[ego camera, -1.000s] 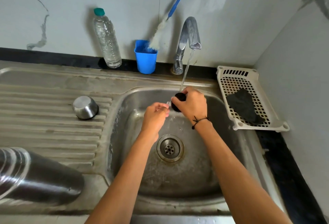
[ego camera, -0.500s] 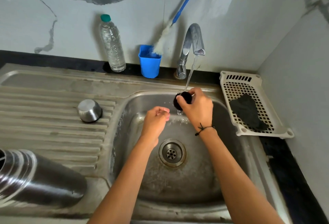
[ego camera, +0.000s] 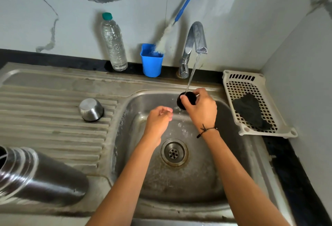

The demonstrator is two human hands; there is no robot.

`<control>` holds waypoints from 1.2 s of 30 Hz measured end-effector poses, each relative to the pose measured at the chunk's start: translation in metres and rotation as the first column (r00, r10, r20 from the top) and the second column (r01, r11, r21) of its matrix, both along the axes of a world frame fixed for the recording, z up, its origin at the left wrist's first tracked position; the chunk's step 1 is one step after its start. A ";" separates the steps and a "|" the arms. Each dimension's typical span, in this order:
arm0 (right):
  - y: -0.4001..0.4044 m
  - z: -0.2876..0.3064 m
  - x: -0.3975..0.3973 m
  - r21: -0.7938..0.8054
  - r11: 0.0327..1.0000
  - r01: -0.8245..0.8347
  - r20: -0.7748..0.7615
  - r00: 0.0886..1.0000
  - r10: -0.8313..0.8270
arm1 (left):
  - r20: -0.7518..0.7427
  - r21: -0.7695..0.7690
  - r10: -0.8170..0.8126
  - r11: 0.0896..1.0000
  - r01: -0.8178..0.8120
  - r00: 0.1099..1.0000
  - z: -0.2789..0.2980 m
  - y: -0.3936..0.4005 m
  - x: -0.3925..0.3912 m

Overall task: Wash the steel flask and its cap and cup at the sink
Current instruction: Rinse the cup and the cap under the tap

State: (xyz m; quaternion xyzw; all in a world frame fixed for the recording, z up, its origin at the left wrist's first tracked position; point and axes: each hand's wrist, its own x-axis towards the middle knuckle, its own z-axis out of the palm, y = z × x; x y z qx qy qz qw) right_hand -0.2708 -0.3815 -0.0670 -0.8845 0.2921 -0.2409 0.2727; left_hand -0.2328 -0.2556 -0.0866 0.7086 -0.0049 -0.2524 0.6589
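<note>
The flask [ego camera: 41, 177] lies on the drainboard [ego camera: 53, 118] left of the basin [ego camera: 179, 180], the cup [ego camera: 91, 109] behind it; the tray [ego camera: 251, 105] sits right.

White marble-look walls [ego camera: 75, 19] with grey veins meet in a corner on the right. Black counter [ego camera: 296, 171] runs along them, with a steel drainboard [ego camera: 53, 118] set in, lit pretty evenly.

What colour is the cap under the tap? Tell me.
Black. The cap, held in the right hand, shows best in the head view, the only one.
</note>
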 end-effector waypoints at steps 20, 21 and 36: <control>-0.001 0.005 0.000 0.028 0.999 0.019 0.138 0.990 -0.022 | -0.025 0.021 0.012 1.000 -0.011 1.000 0.004 0.002 -0.004; -0.001 0.004 0.001 0.048 0.999 0.014 0.094 0.995 -0.018 | -0.029 0.023 0.017 1.000 -0.017 0.999 0.004 0.002 -0.004; 0.024 -0.007 -0.039 0.606 0.759 -0.237 0.202 0.969 0.141 | -0.034 -0.053 0.033 0.998 -0.035 0.999 0.023 0.015 -0.009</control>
